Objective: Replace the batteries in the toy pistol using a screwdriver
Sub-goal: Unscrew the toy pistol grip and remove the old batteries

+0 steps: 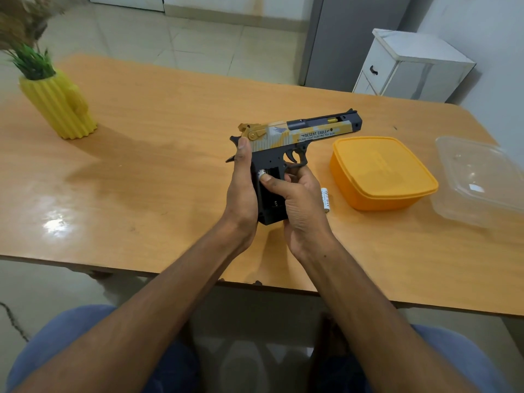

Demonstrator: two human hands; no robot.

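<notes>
Right now, seen from above the person's shoulders, the toy pistol (295,137) is held up off the tabletop (158,154) with its barrel running away to the right and its handle pointing down toward the person's lap. The left hand (241,188) is wrapped round the back of the handle, thumb up near the hammer, a firm curled grip. The right hand (297,199) closes on the front of the handle, and its thumb (272,181) presses a battery (260,174) whose white end shows in the open compartment at the handle's side. So the battery lies directly under that thumb, its long axis seemingly along the handle, and the right hand is the nearer one to seat it. A spare battery (325,199) lies on the tabletop just right of the right hand, its length pointing away from the person. Beyond it sits an orange container (382,171), then a clear lid (479,180). I see no screwdriver or compartment cover.
</notes>
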